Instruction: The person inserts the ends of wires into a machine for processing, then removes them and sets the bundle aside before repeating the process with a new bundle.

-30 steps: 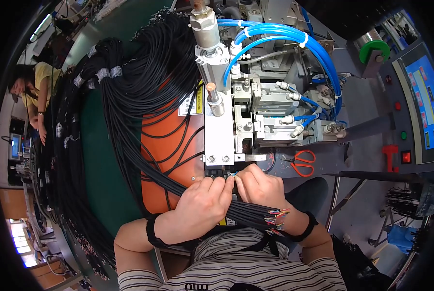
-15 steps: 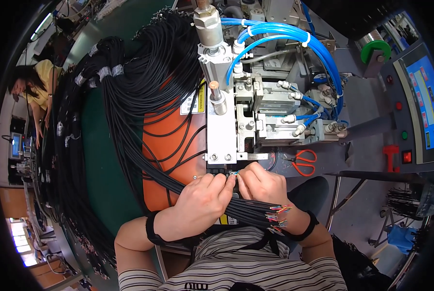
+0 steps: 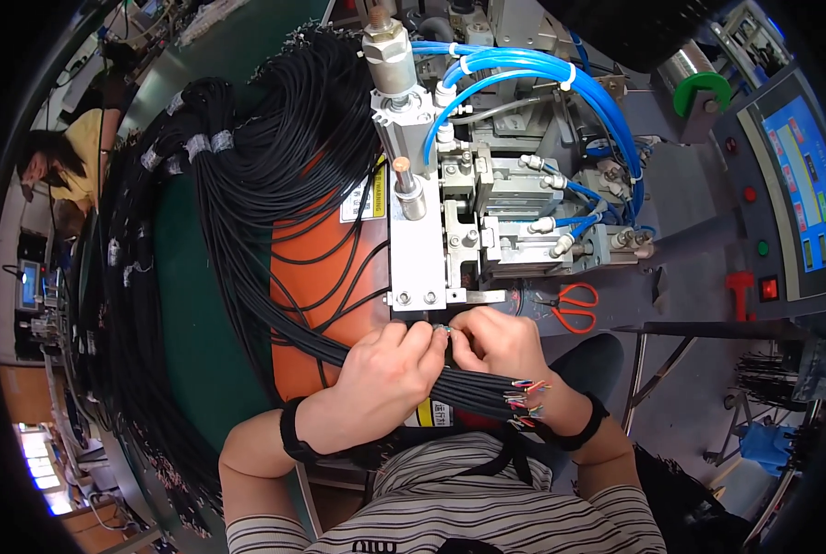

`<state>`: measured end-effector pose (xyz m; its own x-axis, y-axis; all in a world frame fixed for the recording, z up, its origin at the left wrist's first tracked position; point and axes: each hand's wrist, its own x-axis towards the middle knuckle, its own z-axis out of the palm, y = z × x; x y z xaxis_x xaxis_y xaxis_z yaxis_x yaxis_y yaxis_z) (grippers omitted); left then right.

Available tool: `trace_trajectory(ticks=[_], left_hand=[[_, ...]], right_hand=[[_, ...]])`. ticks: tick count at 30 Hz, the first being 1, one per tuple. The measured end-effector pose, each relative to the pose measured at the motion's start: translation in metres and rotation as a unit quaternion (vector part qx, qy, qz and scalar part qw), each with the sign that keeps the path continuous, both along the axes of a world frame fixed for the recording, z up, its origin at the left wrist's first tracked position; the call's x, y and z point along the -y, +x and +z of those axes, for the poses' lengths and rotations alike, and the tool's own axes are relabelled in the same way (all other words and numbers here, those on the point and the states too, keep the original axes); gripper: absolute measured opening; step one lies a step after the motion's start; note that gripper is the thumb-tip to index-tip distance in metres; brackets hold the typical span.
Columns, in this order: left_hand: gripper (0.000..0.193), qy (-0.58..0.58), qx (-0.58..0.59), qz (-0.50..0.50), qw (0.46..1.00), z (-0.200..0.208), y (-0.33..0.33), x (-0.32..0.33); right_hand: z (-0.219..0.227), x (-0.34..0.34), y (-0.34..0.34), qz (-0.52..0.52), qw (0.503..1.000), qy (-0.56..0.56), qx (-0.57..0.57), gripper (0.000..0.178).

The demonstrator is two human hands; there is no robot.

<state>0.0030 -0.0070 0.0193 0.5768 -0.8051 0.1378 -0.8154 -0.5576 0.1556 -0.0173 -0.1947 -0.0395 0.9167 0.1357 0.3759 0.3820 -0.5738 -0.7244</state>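
My left hand [image 3: 390, 365] pinches the end of a black cable, where small thin wires [image 3: 443, 330] show between the fingertips. Against those wires the thumb and fingers of my right hand [image 3: 501, 343] are closed too. Both hands are just below the front edge of a pneumatic press [image 3: 418, 263] with a white metal block. A bundle of black cables [image 3: 473, 390] passes beneath my left hand, its stripped, multicoloured wire ends [image 3: 526, 399] lying by my right wrist. Whether my left palm also grips this bundle is hidden.
A large heap of black cables [image 3: 293, 120] covers the orange surface [image 3: 321, 249] on the left. Orange-handled scissors [image 3: 575, 307] lie right of the press. Blue air hoses [image 3: 607, 102] arch over it. A control screen [image 3: 801, 175] stands at right. Another person [image 3: 90, 157] works far left.
My fingertips have shifted slightly at the wire ends, and my right fingers are a little more curled. The view has turned slightly. The person at far left has lowered an arm.
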Motion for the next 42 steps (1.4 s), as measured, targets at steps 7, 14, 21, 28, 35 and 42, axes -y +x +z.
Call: trace_trajectory(ticks=[7, 14, 21, 28, 35, 42], left_hand=[[0.045, -0.068, -0.063, 0.035, 0.995, -0.005, 0.003, -0.030], [0.047, -0.068, 0.042, 0.115, 0.990, -0.008, 0.001, -0.033], [0.040, -0.141, 0.002, -0.118, 0.983, -0.018, -0.028, -0.029], [0.045, -0.150, -0.014, 0.015, 0.988, -0.017, -0.001, -0.046], [0.057, -0.212, -0.118, 0.018, 0.970, -0.017, -0.010, -0.025], [0.048, -0.218, -0.093, 0.003, 0.971, -0.020, -0.012, -0.022]], right_hand=[[-0.012, 0.003, 0.000, -0.009, 0.969, 0.189, -0.158, 0.012], [-0.008, 0.011, -0.007, -0.038, 0.971, 0.158, -0.176, 0.015], [0.012, 0.005, -0.014, 0.059, 0.960, 0.212, -0.174, 0.011], [0.004, 0.003, -0.014, 0.151, 0.838, 0.456, -0.259, 0.016], [-0.002, -0.006, -0.021, 0.149, 0.862, 0.422, -0.240, 0.017], [-0.004, 0.007, -0.017, 0.190, 0.642, 0.628, -0.397, 0.028]])
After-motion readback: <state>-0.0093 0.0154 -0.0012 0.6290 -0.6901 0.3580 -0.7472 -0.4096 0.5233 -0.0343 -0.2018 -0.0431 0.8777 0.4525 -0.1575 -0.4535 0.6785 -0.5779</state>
